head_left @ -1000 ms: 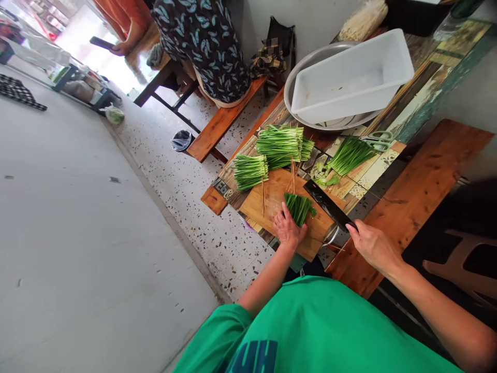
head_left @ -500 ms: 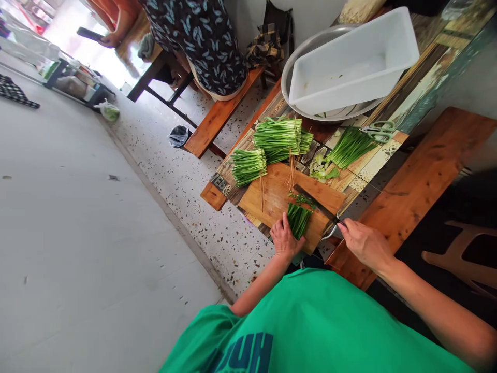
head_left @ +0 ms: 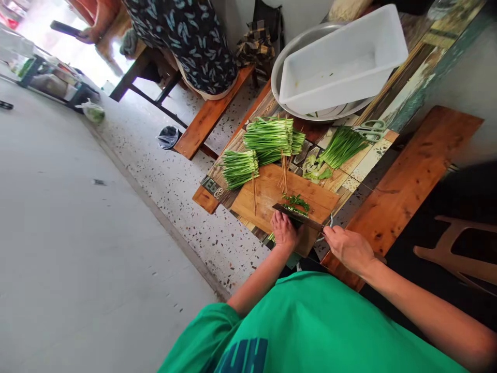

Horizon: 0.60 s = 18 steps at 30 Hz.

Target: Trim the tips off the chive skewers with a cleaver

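Observation:
My right hand (head_left: 349, 249) is wrapped round the handle of a kitchen knife (head_left: 298, 216), its dark blade reaching left across the cutting board (head_left: 245, 203). My left hand (head_left: 284, 231) is closed on a small bundle of garlic chives at the near side of the board, fingertips close to the blade. Most of that bundle is hidden by the blade and hand. Cut chive pieces (head_left: 297, 202) lie just beyond the knife. Thin wooden skewers (head_left: 254, 196) rest on the board's left part, and more skewers (head_left: 284, 173) lie at its far edge.
Behind the board sit stacked chives (head_left: 267, 139), a smaller pile (head_left: 239, 169) and loose chives (head_left: 344, 147) beside green-handled scissors (head_left: 373, 129). A white tub (head_left: 345, 70) stands in a metal basin (head_left: 276, 77). Benches (head_left: 411, 181) flank the table; a person (head_left: 186, 41) sits at another table.
The knife has swung left and nearer, from beyond the chive bundle to over it, next to my left fingers. The bundle is now mostly covered. The view has shifted slightly.

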{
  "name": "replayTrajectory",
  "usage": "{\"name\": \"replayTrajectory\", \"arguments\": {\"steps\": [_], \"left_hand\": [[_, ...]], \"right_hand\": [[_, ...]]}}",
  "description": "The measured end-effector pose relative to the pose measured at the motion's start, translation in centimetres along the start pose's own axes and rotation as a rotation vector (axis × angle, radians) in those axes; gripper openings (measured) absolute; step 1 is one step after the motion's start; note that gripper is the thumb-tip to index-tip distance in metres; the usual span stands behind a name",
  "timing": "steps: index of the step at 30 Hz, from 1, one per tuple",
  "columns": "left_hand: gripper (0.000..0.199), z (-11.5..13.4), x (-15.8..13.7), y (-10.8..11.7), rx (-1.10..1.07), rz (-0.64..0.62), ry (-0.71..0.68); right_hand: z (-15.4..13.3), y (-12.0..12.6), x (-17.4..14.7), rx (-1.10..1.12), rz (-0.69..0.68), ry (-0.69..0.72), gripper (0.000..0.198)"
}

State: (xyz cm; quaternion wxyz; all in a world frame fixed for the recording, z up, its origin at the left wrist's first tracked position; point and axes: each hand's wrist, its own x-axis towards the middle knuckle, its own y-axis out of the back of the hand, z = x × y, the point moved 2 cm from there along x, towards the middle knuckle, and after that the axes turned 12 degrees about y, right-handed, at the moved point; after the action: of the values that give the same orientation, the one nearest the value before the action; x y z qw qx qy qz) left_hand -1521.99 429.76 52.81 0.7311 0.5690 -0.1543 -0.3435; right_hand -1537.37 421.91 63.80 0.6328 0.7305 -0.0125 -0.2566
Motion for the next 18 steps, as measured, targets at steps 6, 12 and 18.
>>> {"name": "replayTrajectory", "arguments": {"steps": [6,12,18], "left_hand": [[0.054,0.1,-0.1,-1.1,0.015,0.019,0.019],[0.048,-0.1,-0.3,-2.2,-0.018,0.042,-0.005],[0.044,-0.4,-0.3,-2.9,-0.059,0.091,-0.038]], "right_hand": [[0.3,-0.3,0.5,0.015,-0.02,0.014,0.026],[0.5,-0.4,1.0,0.043,-0.047,0.016,0.026],[0.6,0.0,1.8,0.076,-0.13,0.008,0.025]]}}
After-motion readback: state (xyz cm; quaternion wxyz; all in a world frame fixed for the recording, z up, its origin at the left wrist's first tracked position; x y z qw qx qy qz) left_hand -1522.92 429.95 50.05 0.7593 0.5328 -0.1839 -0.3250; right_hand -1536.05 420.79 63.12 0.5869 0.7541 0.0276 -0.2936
